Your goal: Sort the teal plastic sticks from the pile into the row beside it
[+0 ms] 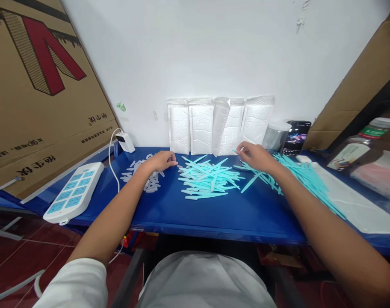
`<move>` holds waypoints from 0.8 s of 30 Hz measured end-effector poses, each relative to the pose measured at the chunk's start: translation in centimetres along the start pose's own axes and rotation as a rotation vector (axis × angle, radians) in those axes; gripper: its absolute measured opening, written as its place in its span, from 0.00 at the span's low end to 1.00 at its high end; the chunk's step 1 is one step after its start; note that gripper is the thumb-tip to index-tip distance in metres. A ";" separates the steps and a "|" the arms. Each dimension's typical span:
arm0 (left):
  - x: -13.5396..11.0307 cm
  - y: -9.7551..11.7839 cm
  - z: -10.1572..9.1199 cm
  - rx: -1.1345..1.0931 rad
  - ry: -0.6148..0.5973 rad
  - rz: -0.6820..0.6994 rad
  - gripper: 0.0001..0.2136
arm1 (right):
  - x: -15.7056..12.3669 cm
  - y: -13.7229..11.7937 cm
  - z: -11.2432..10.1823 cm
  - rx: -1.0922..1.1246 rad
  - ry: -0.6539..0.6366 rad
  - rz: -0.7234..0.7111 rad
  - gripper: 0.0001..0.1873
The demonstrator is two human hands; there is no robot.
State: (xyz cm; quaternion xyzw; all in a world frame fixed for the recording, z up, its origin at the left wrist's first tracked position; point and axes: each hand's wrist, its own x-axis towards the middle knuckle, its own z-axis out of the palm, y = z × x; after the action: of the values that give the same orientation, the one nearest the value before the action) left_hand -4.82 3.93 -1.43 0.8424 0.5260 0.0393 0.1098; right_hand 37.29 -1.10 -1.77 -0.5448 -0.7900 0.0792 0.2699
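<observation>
My right hand (251, 155) pinches a slim turquoise stick (235, 150) that looks like an eyebrow razor; only its tip shows past the fingers. Below that hand lies a loose bunch of the same sticks (259, 176). A larger heap of turquoise sticks (211, 177) is spread at the middle of the table, between both hands. My left hand (163, 161) is closed at the fingertips, over the right edge of a pile of small translucent plastic pieces (152, 184), like caps. Whatever its fingers hold is too small to make out.
White padded mailers (201, 128) lean on the wall behind the blue table (195, 218). A power strip (73, 192) and a small white device (125, 142) are at left. At right stand a lidded jar (276, 136), a phone (296, 137), more sticks (310, 182) and a bottle (358, 145).
</observation>
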 end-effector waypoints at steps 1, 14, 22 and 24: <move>0.1 -0.1 0.1 -0.014 0.018 0.019 0.19 | 0.0 0.0 0.0 0.005 0.002 0.000 0.11; 1.0 -0.3 1.3 -0.088 0.052 0.203 0.16 | -0.1 -0.3 0.0 0.011 0.026 -0.029 0.10; 1.0 0.1 1.4 -0.137 -0.005 0.123 0.12 | -0.2 -0.7 0.0 0.010 0.017 -0.024 0.12; 0.9 0.1 1.4 -0.142 0.007 0.097 0.13 | -0.2 -1.0 -0.1 0.022 0.016 -0.029 0.13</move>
State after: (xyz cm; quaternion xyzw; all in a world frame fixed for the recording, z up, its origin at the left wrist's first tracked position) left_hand -4.07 4.45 -2.77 0.8568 0.4809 0.0850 0.1654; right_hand 36.61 -1.72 -1.35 -0.5309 -0.7947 0.0799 0.2832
